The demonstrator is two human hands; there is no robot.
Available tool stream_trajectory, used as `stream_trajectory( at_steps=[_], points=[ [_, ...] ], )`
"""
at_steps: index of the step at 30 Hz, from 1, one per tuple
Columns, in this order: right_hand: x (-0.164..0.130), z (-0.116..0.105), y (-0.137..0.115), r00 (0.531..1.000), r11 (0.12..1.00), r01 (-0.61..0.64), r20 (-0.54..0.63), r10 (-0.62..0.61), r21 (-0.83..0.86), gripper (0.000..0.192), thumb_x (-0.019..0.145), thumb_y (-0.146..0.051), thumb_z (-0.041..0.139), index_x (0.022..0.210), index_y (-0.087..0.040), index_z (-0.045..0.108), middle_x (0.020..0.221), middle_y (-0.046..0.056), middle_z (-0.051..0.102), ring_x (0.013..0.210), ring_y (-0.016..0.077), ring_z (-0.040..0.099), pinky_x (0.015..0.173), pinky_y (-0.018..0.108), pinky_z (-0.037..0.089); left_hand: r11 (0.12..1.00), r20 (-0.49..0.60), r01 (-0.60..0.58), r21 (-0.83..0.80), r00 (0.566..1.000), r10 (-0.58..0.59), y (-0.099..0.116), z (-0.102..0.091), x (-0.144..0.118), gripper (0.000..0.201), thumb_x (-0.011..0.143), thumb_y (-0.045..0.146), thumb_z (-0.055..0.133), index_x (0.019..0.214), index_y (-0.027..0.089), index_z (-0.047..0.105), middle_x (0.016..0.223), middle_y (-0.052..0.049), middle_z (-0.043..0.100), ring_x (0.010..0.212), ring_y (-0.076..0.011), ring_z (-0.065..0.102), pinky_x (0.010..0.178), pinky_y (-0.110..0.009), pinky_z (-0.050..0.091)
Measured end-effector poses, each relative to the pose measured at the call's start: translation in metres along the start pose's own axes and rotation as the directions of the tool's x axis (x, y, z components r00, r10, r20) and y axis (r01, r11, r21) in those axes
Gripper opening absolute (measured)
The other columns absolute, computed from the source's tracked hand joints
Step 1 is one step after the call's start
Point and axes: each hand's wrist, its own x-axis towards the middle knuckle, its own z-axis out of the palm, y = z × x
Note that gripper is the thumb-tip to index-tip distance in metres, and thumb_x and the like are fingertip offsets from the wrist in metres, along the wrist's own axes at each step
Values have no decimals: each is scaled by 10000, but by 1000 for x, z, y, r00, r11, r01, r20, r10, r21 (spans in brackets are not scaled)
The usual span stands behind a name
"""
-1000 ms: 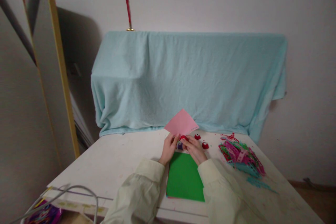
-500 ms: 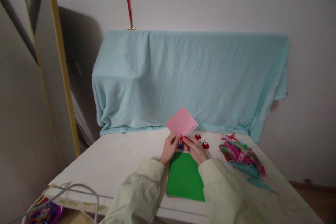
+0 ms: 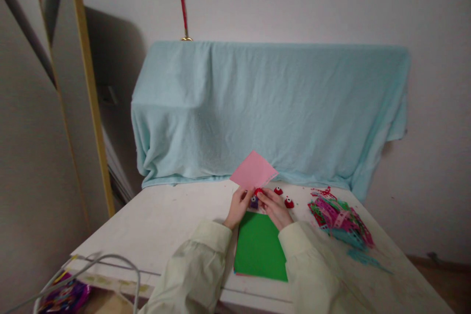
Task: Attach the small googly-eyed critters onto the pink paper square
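A square sheet of pink paper [image 3: 253, 170] is held up in front of me, with a row of small punched holes along its lower right edge. My left hand [image 3: 238, 204] pinches its lower corner. In my right hand [image 3: 274, 207] is a small red craft punch [image 3: 258, 191], closed round by the fingers and set at the paper's bottom corner. A purple punch [image 3: 253, 201] sits between the hands. Two more red punches, one farther back [image 3: 278, 191] and one nearer [image 3: 289, 202], stand just right of my right hand. Below my wrists lies a stack of green paper [image 3: 260, 248].
A heap of punched paper strips [image 3: 342, 221] in pink, green, red and blue lies on the white table [image 3: 176, 216] at right. A light blue cloth [image 3: 272, 108] drapes behind. At left are a gold-framed mirror [image 3: 90, 88], a grey cable [image 3: 121, 258] and a purple packet [image 3: 66, 294].
The pink paper has shifted slightly left along the red punch, and the hands stay nearly in place. The whole view has moved a little.
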Motion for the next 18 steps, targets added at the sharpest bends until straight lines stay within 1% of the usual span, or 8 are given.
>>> stream_trajectory(
  at_steps=[3, 5, 10, 15, 18],
  points=[
    [0, 1, -1, 1000, 1000, 15, 15, -15, 4, 285, 665, -327, 764, 896, -192, 667, 900, 36, 650, 694, 133, 551, 582, 251, 394, 1000, -5, -7, -28, 1000, 6, 2, 1, 0, 392, 835, 507, 503, 923, 140, 611, 674, -1, 576, 544, -102, 468, 514, -205, 372],
    [-1, 1, -1, 1000, 1000, 16, 14, -16, -5, 294, 662, -331, 765, 899, -190, 664, 902, 39, 649, 698, 137, 551, 577, 250, 397, 999, -14, -5, -48, 1000, 4, 3, 2, 0, 408, 829, 516, 508, 966, 142, 596, 677, 2, 577, 529, -97, 463, 501, -201, 369],
    [-1, 1, -1, 1000, 1000, 5, 6, -5, -31, 331, 646, -355, 771, 902, -179, 659, 886, 45, 645, 672, 134, 537, 559, 248, 395, 999, -32, -5, -41, 999, 4, -1, 1, 0, 397, 815, 531, 519, 857, 142, 586, 616, 25, 539, 506, -89, 451, 489, -199, 359],
    [-3, 2, -4, 1000, 1000, 7, 27, -7, -30, 282, 686, -331, 747, 909, -182, 657, 864, 31, 636, 645, 116, 518, 570, 246, 390, 1000, -15, -7, -23, 1000, 7, -6, 1, 1, 386, 826, 519, 516, 841, 140, 587, 596, 34, 522, 507, -89, 453, 491, -201, 351],
    [-4, 2, -4, 1000, 999, 16, 12, -15, -47, 283, 688, -349, 742, 902, -183, 660, 827, 24, 634, 624, 113, 510, 563, 246, 385, 1000, -7, 7, -19, 1000, -7, -9, 1, 1, 406, 827, 529, 507, 820, 131, 589, 574, 31, 512, 502, -93, 453, 489, -205, 350]
  ],
)
